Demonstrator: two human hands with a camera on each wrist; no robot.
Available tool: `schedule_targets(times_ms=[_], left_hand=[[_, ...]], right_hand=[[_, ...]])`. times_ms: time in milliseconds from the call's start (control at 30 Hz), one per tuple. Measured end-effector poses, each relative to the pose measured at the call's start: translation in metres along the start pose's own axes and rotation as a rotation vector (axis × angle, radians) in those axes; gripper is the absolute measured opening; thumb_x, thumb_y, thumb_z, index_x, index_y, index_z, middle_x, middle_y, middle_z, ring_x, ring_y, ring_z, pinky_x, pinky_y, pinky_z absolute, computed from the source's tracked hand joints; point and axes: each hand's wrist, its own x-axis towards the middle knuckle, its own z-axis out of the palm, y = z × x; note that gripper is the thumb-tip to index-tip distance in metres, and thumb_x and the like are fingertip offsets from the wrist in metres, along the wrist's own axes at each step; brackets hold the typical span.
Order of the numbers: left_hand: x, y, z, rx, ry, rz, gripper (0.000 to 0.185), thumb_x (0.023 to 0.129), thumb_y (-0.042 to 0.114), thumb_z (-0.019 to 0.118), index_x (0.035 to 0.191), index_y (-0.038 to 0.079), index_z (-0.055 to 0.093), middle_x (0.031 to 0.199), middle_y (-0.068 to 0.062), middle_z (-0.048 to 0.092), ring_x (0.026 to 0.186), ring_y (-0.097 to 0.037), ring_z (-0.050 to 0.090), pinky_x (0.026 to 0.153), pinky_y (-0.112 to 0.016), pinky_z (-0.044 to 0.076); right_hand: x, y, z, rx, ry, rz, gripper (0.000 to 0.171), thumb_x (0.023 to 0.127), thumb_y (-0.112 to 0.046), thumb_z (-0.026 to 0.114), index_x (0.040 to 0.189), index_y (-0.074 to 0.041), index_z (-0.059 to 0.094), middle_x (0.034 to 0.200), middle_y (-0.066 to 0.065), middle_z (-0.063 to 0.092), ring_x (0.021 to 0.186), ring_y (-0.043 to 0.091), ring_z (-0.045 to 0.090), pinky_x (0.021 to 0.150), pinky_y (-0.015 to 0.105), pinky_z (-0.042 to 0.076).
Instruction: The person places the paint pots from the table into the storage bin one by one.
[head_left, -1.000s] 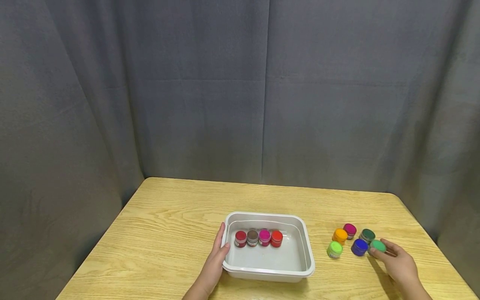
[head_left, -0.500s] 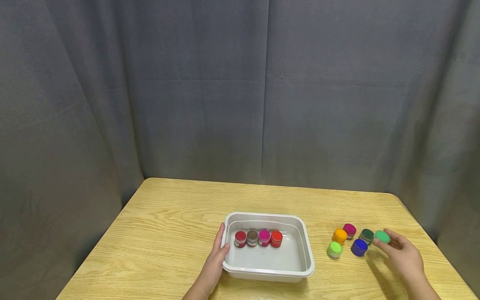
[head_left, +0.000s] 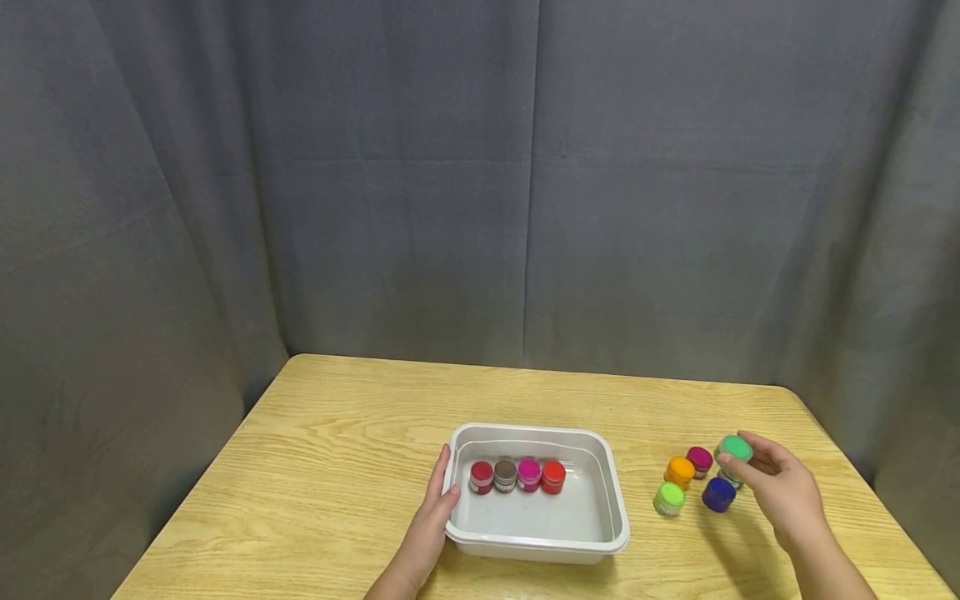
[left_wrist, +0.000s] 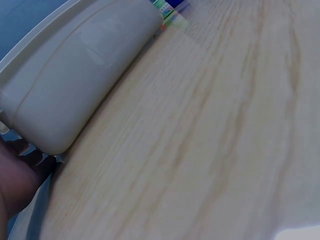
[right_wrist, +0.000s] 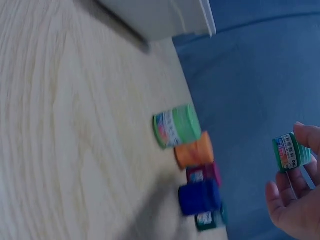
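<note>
While the left hand (head_left: pixel 427 521) holds the white tray (head_left: pixel 536 546) by its left wall, with the thumb at the rim and fingers along the outside, the right hand (head_left: pixel 787 492) pinches a green jar (head_left: pixel 733 450) between thumb and fingers. That grip is narrow, just the width of the jar, which is raised off the worktop (head_left: pixel 337 442) near its right edge, lid uppermost. In the right wrist view, a printed label shows on the jar's side.

From the head view, the green jar hides most of a dark green jar (head_left: pixel 731 477) standing on the worktop behind it. A blue jar (head_left: pixel 719 495) stands just in front of that one. Towards the tray, an orange jar (head_left: pixel 680 472) has a dark magenta jar (head_left: pixel 700 461) just beside it, on the side of the worktop's back edge, and a light green jar (head_left: pixel 670 498) in front. These five stand upright between the tray's right wall and the worktop's right edge.

Inside the tray, nearer its back wall than its front, four upright jars form a close row: from the left wall, a dark red jar (head_left: pixel 482 477), a brown jar (head_left: pixel 506 476), a pink jar (head_left: pixel 528 474) and a bright red jar (head_left: pixel 553 477). Beyond the worktop's back edge hangs a grey curtain (head_left: pixel 397 208), with folds towards both sides.
</note>
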Motion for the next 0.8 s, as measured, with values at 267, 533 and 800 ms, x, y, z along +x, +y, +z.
schedule_targets(times_ms=[267, 533, 800], left_hand=[[-0.001, 0.000, 0.000, -0.001, 0.003, 0.002, 0.061, 0.104, 0.024, 0.035, 0.159, 0.022, 0.010, 0.166, -0.015, 0.004, 0.151, -0.043, 0.001, 0.116, -0.070, 0.000], [0.001, -0.001, -0.001, -0.018, -0.001, -0.002, 0.060, 0.105, 0.024, 0.033, 0.159, 0.024, 0.009, 0.166, -0.013, 0.003, 0.152, -0.042, 0.000, 0.116, -0.069, -0.002], [0.000, -0.001, 0.000, -0.003, -0.004, 0.014, 0.060, 0.105, 0.023, 0.034, 0.159, 0.021, 0.008, 0.166, -0.016, 0.003, 0.151, -0.044, 0.000, 0.116, -0.070, 0.000]], right_hand=[[-0.011, -0.022, 0.018, 0.086, -0.092, -0.132, 0.075, 0.094, -0.039, 0.065, 0.149, 0.001, 0.032, 0.098, -0.030, 0.053, 0.088, -0.012, 0.055, 0.076, 0.008, 0.048], [-0.016, -0.043, 0.041, 0.084, -0.123, -0.169, 0.070, 0.091, -0.036, 0.069, 0.146, -0.002, 0.039, 0.107, -0.018, 0.055, 0.091, -0.010, 0.054, 0.080, 0.012, 0.051], [-0.021, -0.064, 0.068, 0.085, -0.167, -0.179, 0.065, 0.090, -0.034, 0.071, 0.143, -0.007, 0.046, 0.125, 0.005, 0.058, 0.106, 0.002, 0.055, 0.088, 0.027, 0.051]])
